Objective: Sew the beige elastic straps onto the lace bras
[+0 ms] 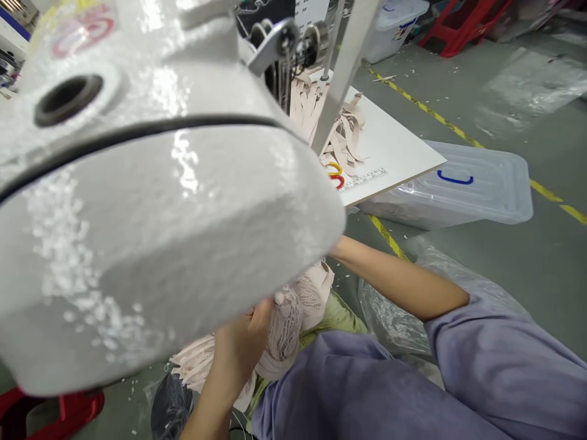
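A big white sewing machine head [151,201] fills the left and middle of the view. Just under its lower edge my left hand [243,342] is closed on a piece of pale pink lace fabric [293,318], which hangs over my lap. My right forearm [394,275] reaches in from the right and runs under the machine; the hand itself is hidden behind it. More pink fabric [197,366] bunches below my left hand.
Beyond the machine, a white table [394,146] carries pink strips [339,134] and yellow and red rings [335,174]. A lidded clear plastic box [472,189] sits on the grey floor by a yellow line. A clear plastic bag [389,318] lies at my knee.
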Available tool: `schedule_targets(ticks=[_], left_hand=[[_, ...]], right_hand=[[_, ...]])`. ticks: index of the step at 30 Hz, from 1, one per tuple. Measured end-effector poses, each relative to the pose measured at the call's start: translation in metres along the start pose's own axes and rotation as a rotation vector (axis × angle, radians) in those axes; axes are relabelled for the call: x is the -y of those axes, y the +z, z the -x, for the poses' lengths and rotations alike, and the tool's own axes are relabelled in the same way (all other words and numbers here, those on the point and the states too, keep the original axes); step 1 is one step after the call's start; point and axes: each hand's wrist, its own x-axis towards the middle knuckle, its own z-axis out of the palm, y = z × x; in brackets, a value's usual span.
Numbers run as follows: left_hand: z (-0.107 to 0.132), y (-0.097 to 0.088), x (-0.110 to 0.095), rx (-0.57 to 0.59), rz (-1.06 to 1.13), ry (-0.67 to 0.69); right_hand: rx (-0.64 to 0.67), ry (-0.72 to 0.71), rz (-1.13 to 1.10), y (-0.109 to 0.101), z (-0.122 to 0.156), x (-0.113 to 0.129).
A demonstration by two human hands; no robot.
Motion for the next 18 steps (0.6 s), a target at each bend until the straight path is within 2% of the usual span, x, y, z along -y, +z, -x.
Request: schedule_targets(ticks=[14,18], left_hand=[[0.0007,-0.0011,-0.0042,0.014,0.051,-0.039],[0.0016,0.0001,-0.0059,0.005,0.002,-0.044]], right_hand=[[0.048,0.032,-0.042,-0.0055,0.0012,0.0057],[0.037,-0.022,-0.074,-0.0016,0.0011,-0.0033]])
